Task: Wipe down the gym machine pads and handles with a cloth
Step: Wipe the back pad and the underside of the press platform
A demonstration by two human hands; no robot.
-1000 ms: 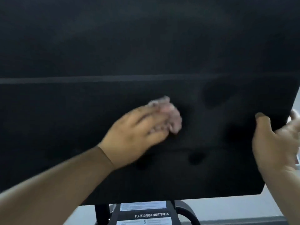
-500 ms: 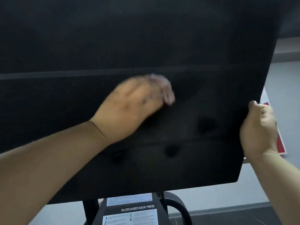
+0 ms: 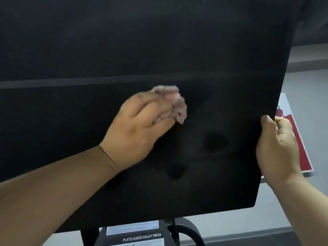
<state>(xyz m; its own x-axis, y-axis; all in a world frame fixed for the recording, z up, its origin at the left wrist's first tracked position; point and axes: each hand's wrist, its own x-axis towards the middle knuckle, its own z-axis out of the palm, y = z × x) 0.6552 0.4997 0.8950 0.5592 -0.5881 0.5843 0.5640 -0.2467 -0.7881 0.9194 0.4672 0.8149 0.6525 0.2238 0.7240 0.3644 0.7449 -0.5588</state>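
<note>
- The black pad [image 3: 88,41] fills my view, its long side running left to right, most of it lying left of and above both hands.
- My right hand [image 3: 276,144] grips the pad's right edge, thumb hooked over the front.
- My left hand [image 3: 140,128], nearer mid-pad, presses the bunched pink cloth [image 3: 174,103] just below the seam.

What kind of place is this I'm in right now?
Most likely a gym. A big black pad fills the view, the label beneath it reads "Plateloaded Squat Press", and the left hand holds a pink cloth against that pad while the right hand grips its edge.
</note>
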